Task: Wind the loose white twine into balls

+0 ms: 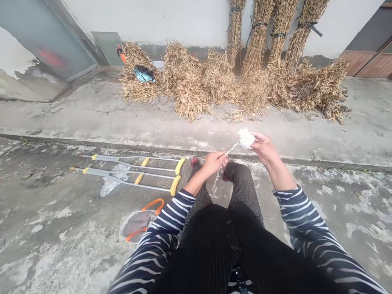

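A concrete yard (61,249) meets a raised ledge (147,118) before a pale wall (171,20).

Hazards, left to right. Two crutches (145,162) lie with their yellow ends near my left shoe (194,162); a sideways step could trip me. A clear plastic bag (108,187) lies under them and could slip underfoot. The mesh bag (134,226) beside me could snag a foot by its orange handles. My left hand (214,163) is pinched on a white strand (233,147); too hard a pull could snap or fray it. My right hand (265,149) is closed on the white bundle (246,139), held in front of me above the ledge's edge — a loose grip could let it unravel or drop.

Count, left to right: crutches, two; plastic bag, one; mesh bag, one, with two handles showing; shoes, two; strand, one; white bundle, one; tied stalk bundles (282,20) leaning on the wall, four. Loose dry stalks (190,90) overlap below — I cannot count them.
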The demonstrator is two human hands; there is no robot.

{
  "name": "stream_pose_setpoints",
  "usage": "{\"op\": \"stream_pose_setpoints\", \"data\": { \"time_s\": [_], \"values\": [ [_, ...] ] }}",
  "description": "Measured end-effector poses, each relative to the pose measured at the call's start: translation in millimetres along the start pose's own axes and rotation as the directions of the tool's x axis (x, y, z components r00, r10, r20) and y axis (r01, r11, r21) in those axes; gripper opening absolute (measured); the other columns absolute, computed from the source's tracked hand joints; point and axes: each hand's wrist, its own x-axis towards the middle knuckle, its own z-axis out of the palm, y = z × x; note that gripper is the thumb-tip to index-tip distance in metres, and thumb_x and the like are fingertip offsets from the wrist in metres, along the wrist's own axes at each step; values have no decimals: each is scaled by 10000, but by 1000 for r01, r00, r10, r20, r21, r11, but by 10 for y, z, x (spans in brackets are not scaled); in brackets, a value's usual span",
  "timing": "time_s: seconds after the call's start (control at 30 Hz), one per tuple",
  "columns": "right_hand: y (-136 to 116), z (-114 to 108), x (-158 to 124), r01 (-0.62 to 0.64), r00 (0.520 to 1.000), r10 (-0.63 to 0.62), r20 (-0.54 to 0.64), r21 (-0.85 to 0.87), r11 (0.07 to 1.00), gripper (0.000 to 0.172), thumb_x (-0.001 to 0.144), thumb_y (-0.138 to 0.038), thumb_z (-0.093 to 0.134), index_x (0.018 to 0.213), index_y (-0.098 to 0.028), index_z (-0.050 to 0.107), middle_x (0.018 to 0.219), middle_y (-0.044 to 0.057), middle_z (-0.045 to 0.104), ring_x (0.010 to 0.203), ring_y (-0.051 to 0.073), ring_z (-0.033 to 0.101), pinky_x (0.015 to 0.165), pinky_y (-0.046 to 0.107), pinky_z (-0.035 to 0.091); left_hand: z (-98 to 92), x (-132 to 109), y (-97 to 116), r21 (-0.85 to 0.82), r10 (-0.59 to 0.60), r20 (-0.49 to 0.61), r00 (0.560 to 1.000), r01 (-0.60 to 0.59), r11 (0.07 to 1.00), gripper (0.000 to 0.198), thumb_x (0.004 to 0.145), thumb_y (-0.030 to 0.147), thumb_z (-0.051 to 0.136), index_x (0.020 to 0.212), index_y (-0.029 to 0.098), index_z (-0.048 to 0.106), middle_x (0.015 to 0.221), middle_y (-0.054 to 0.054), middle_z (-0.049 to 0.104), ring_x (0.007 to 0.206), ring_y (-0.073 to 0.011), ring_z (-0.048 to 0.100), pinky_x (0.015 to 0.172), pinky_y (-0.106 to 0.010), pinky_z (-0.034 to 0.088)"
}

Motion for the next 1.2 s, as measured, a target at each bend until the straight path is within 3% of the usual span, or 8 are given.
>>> {"op": "stream_pose_setpoints", "data": {
  "time_s": [0.13, 0.27, 0.4, 0.53, 0.7, 0.87, 1.0, 1.2],
  "values": [
    [-27, 25, 27, 143, 990, -144, -1, -122, 982, 395, 490, -218, 912, 858, -212, 770, 900, 37, 790, 889, 232, 722, 685, 322, 603, -109, 49, 91, -46, -54, -42, 998, 52, 998, 189, 859, 200, 655, 1028, 128, 700, 806, -44, 717, 668, -106, 640, 534, -168, 465],
    [-69, 112, 5, 128, 988, -115, 104, -132, 983, 399, 542, -230, 893, 922, -212, 776, 958, 48, 775, 858, 225, 711, 634, 327, 616, -82, 57, 458, -277, 27, 176, 984, 23, 961, 601, 812, 279, 764, 1364, 144, 570, 986, -103, 762, 831, -167, 721, 611, -197, 529],
    [-63, 184, -65, 114, 979, -86, 185, -144, 983, 358, 596, -243, 854, 944, -206, 779, 946, 41, 762, 801, 207, 707, 642, 360, 645, 55, 50, 646, -388, 120, 219, 968, -27, 921, 582, 795, 389, 801, 1263, 104, 604, 931, -105, 756, 780, -184, 733, 596, -238, 555],
    [-22, 198, -146, 126, 982, -90, 168, -219, 967, 342, 583, -196, 832, 922, -200, 788, 909, 35, 760, 849, 216, 697, 699, 361, 634, 170, 74, 568, -355, 106, 103, 989, -63, 933, 449, 796, 406, 813, 1044, 77, 636, 656, -25, 681, 535, -125, 650, 510, -224, 512],
    [2, 201, -180, 161, 977, -111, 182, -286, 944, 511, 539, -266, 934, 1018, -185, 776, 935, 50, 766, 895, 216, 683, 904, 400, 571, 170, 43, 523, -349, 103, 61, 993, -75, 934, 368, 845, 412, 771, 967, 91, 636, 645, -15, 676, 523, -108, 650, 508, -201, 505],
    [-66, 193, -124, 235, 970, -208, 124, -276, 932, 470, 599, -374, 931, 990, -183, 753, 932, 50, 723, 878, 219, 662, 751, 387, 621, 112, 15, 544, -340, 122, 88, 989, -86, 936, 450, 851, 347, 765, 1202, 100, 631, 727, -23, 719, 587, -113, 677, 525, -191, 504],
    [-202, 121, -86, 271, 963, -265, 56, -229, 935, 432, 596, -297, 924, 986, -207, 763, 961, 31, 728, 864, 193, 666, 666, 333, 656, 72, 69, 398, -303, 57, -15, 998, -59, 951, 312, 862, 308, 737, 1060, 74, 676, 673, -24, 698, 524, -101, 632, 479, -195, 465],
    [-303, 30, -62, 48, 999, -47, 24, -42, 998, 488, 546, -313, 968, 987, -215, 784, 955, 27, 783, 815, 179, 728, 671, 302, 676, -10, 193, 201, -109, 27, -85, 996, -36, 993, 195, 853, 241, 716, 976, 90, 728, 818, -85, 746, 641, -136, 677, 529, -214, 495]
  ]
}}
